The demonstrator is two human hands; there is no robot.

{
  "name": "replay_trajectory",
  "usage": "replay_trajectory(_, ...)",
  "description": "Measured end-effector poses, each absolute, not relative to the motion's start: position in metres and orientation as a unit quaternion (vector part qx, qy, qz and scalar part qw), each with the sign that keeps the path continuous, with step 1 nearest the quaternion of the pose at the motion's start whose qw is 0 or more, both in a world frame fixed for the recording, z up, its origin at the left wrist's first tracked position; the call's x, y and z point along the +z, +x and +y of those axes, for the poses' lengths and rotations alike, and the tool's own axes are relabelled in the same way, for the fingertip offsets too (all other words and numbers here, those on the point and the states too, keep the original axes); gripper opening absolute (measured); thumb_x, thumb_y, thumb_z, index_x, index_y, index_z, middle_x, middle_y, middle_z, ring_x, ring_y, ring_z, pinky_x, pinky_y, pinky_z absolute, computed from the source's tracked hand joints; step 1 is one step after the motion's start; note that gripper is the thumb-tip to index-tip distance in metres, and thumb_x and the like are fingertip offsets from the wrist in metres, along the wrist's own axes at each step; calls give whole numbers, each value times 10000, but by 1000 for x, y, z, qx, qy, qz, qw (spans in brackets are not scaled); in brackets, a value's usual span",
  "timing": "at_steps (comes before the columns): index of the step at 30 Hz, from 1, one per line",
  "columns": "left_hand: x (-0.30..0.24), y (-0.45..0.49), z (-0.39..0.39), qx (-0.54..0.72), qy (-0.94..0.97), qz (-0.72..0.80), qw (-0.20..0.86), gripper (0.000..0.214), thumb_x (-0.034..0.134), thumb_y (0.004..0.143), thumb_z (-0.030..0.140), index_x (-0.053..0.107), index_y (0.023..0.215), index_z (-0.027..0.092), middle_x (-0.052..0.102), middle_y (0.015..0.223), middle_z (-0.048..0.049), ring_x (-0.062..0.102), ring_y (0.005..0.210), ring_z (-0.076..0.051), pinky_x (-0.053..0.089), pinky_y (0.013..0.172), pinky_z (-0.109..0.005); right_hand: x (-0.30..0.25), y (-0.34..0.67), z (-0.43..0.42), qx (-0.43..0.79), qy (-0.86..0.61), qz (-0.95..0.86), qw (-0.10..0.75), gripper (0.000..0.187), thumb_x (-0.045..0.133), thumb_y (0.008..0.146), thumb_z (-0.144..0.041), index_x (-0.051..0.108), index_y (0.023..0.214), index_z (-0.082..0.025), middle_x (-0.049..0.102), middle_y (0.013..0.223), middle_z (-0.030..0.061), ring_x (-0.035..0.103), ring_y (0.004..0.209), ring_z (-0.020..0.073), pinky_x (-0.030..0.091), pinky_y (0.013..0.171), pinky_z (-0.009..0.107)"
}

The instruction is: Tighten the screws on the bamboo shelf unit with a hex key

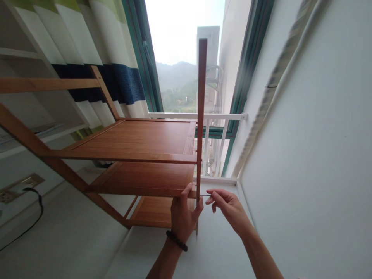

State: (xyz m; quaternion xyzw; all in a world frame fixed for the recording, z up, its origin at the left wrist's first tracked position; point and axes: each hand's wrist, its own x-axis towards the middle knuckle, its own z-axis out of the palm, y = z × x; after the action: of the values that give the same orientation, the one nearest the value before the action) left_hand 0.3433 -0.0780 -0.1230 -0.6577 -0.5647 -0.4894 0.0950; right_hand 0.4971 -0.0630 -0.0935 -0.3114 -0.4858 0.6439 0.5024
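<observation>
A brown wooden shelf rack (pixel 139 139) with three shelves stands in front of a window. My left hand (pixel 183 213), with a dark bead bracelet on the wrist, is wrapped round the rack's thin upright post (pixel 201 116) beside the middle shelf (pixel 145 178). My right hand (pixel 226 205) pinches a thin metal tool (pixel 205 195), its tip touching the post at that shelf's level. What kind of tool it is I cannot make out.
A striped curtain (pixel 95 50) hangs at the left of the window (pixel 180 69). A white railing (pixel 203 116) runs behind the rack. A white wall (pixel 314 155) is close on the right. A wall socket with a black cable (pixel 17 190) sits at the left.
</observation>
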Motion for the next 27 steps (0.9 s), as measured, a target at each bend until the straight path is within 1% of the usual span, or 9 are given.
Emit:
replay_trajectory(4, -125, 344, -77, -493, -653, -567, 98, 429, 572, 772, 331, 454, 1149, 163, 642, 1020, -109, 618, 935, -234, 508, 777, -368, -82, 500, -61, 685, -323, -474, 450, 425, 611, 774, -397, 570, 1132, -171, 625, 591, 8, 621, 588, 156, 422, 419, 211)
replay_trajectory(8, -125, 344, -77, -483, -651, -578, 94, 399, 541, 792, 337, 459, 1141, 163, 651, 984, -104, 624, 913, -235, 508, 766, -373, -78, 500, -61, 736, -304, -431, 424, 288, 585, 800, -391, 607, 968, -157, 524, 438, -52, 551, 392, 96, 247, 312, 142)
replay_trajectory(9, -125, 344, -77, -480, -650, -581, 96, 394, 538, 794, 341, 461, 1138, 164, 651, 979, -102, 625, 903, -234, 508, 762, -374, -78, 501, -61, 741, -288, -430, 428, 262, 582, 805, -386, 615, 927, -156, 549, 460, -40, 561, 412, 92, 252, 322, 142)
replay_trajectory(11, -125, 345, -78, -478, -649, -584, 101, 406, 541, 792, 358, 462, 1140, 165, 648, 980, -104, 623, 901, -238, 506, 755, -376, -81, 504, -62, 754, -244, -431, 431, 254, 586, 805, -384, 630, 902, -153, 658, 636, 30, 633, 594, 123, 357, 404, 160)
replay_trajectory(13, -125, 345, -79, -480, -649, -582, 96, 424, 544, 792, 370, 456, 1152, 165, 644, 985, -108, 618, 918, -244, 503, 755, -377, -87, 507, -63, 770, -205, -430, 424, 277, 613, 789, -369, 642, 966, -158, 694, 881, 93, 641, 826, 162, 457, 577, 215)
replay_trajectory(15, -125, 346, -79, -485, -648, -580, 87, 428, 542, 795, 374, 452, 1159, 168, 641, 986, -107, 612, 933, -247, 501, 758, -378, -94, 509, -62, 774, -188, -434, 421, 327, 638, 773, -345, 634, 1046, -166, 681, 989, 111, 617, 920, 178, 467, 699, 263)
replay_trajectory(21, -126, 348, -78, -498, -634, -585, 87, 404, 545, 785, 339, 463, 1145, 175, 637, 974, -94, 610, 927, -244, 497, 770, -387, -110, 501, -53, 703, -223, -485, 470, 362, 597, 784, -424, 673, 972, -124, 708, 725, 97, 623, 608, 167, 412, 487, 255)
replay_trajectory(25, -127, 348, -77, -499, -633, -584, 94, 387, 546, 783, 314, 465, 1133, 171, 636, 967, -92, 612, 920, -234, 500, 767, -381, -97, 492, -51, 681, -292, -454, 494, 410, 556, 793, -479, 679, 755, -90, 613, 489, 36, 531, 428, 98, 335, 413, 206)
replay_trajectory(27, -127, 348, -76, -498, -631, -586, 99, 380, 543, 785, 309, 468, 1128, 166, 639, 963, -96, 613, 919, -233, 503, 760, -378, -90, 490, -52, 714, -297, -420, 474, 402, 562, 780, -496, 649, 753, -105, 564, 446, -2, 494, 397, 80, 320, 392, 190)
